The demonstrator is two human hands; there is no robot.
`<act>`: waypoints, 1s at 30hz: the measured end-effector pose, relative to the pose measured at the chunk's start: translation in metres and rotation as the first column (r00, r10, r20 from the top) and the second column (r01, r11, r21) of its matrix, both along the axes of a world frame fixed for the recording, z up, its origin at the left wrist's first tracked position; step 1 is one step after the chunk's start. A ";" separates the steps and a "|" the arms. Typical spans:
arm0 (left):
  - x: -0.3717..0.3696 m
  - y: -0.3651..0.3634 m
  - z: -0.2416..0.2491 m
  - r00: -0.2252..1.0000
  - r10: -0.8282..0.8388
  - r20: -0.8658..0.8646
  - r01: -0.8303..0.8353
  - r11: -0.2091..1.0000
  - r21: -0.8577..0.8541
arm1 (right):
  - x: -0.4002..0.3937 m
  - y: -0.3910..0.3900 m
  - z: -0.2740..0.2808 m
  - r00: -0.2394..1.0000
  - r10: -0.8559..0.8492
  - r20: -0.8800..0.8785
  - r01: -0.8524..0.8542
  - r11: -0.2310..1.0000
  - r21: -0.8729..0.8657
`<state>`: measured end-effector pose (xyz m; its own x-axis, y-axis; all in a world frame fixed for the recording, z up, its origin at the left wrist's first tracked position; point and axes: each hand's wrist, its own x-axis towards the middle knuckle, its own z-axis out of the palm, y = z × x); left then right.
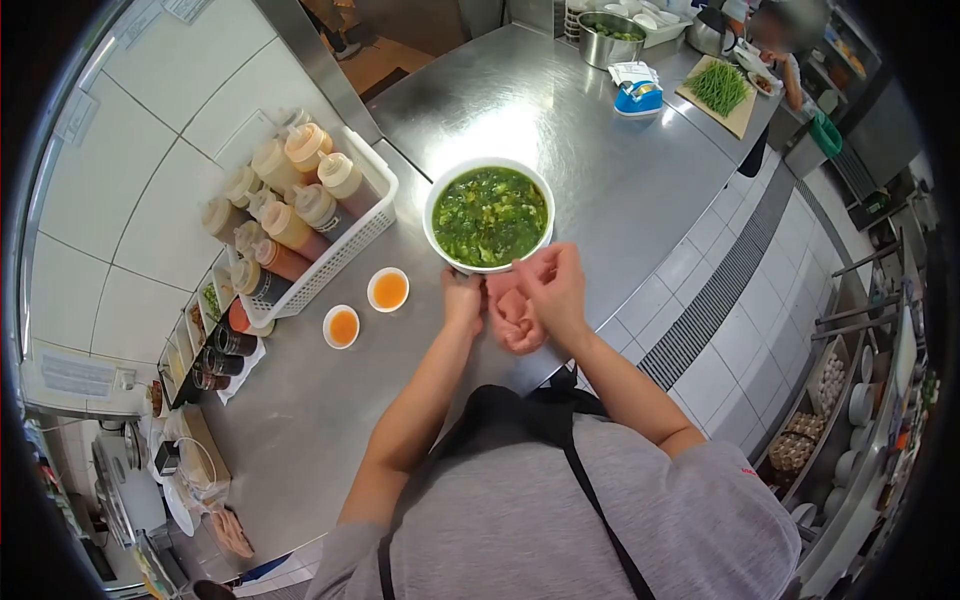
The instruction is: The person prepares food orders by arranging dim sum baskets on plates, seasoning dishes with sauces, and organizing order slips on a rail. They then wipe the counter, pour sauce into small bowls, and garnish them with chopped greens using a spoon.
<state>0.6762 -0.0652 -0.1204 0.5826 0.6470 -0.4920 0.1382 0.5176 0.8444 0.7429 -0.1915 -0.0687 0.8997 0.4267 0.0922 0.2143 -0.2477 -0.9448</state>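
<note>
A large white bowl (428, 221) of green, leafy soup (492, 215) stands on the steel counter in front of me. My left hand (462, 300) is closed at the bowl's near edge, its fingertips partly hidden under the rim. A bunched pink cloth (516, 318) hangs between my hands, close against the bowl. With bent fingers, my right hand (556, 287) pinches the cloth just below the rim on the right. Two small white cups of orange sauce, one nearer the bowl (388, 290) and another further left (342, 327), sit left of my left hand.
On the left, a white basket (335, 250) holds several squeeze bottles beside condiment jars (222, 358). Far back are a blue tape dispenser (638, 97), a steel pot (611, 40) and a board of green stalks (720, 88). Another person (785, 50) stands at the far right.
</note>
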 end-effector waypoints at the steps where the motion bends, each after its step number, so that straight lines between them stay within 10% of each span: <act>1: 0.001 -0.008 0.004 0.998 0.052 0.035 -0.053 0.999 0.011 | 0.009 0.002 -0.012 0.999 -0.026 -0.020 0.027 0.998 0.064; 4: 0.002 -0.009 0.007 0.991 0.074 0.110 -0.072 0.997 -0.029 | 0.014 0.011 -0.029 0.984 -0.041 0.171 0.023 0.994 0.108; 20: 0.006 -0.006 0.005 0.996 0.091 0.008 -0.091 0.996 0.000 | 0.066 0.011 -0.037 0.983 0.177 0.045 -0.174 0.983 -0.059; 25: 0.001 -0.002 0.009 0.999 0.039 0.021 -0.039 0.999 0.030 | 0.056 0.000 -0.040 0.971 0.139 0.193 -0.108 0.981 -0.162; 27: -0.004 0.003 0.022 1.000 -0.016 -0.005 0.015 0.994 -0.113 | 0.028 -0.012 -0.030 0.795 0.140 0.590 -0.087 0.989 -0.117; 30: -0.010 0.022 0.014 0.993 -0.116 -0.017 0.114 0.991 -0.071 | -0.016 -0.024 -0.020 0.811 0.498 0.308 -0.474 0.867 -0.155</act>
<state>0.6658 -0.0431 -0.1068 0.6403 0.5400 -0.5463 0.2175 0.5546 0.8032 0.7270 -0.2151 -0.0892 0.4954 0.8163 0.2970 0.6163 -0.0893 -0.7825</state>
